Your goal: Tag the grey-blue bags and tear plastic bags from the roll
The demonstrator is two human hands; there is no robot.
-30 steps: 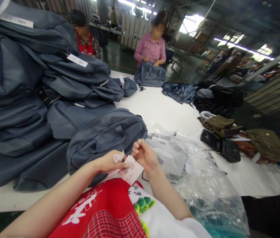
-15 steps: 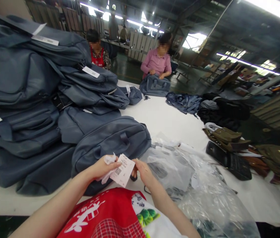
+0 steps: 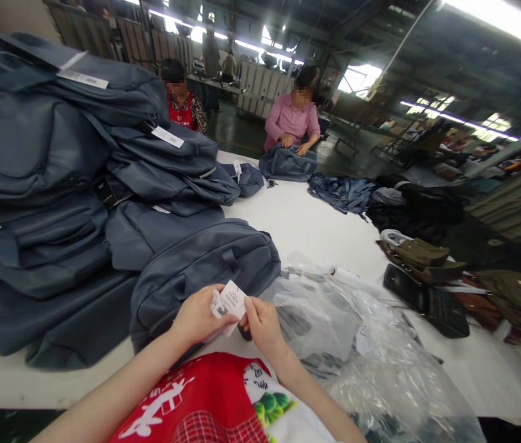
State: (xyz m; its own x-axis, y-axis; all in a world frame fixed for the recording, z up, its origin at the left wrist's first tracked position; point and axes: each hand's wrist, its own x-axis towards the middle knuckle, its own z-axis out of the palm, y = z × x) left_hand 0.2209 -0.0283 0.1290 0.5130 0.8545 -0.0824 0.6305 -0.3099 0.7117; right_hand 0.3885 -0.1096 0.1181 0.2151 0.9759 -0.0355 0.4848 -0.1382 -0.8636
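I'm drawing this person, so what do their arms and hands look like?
The left hand and right hand wear no gloves, and no sleeves cover the forearms. There's also a red apron with white markings and a checked patch.

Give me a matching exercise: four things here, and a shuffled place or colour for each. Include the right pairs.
1. Paper tag
2. Apron with plaid patch
3. Clear plastic
4. Collared shirt

A. Pink
B. Touched by left hand and right hand
C. Mostly red
D. Right of the nearest blue bag

Pairs: 1-B, 2-C, 3-D, 4-A
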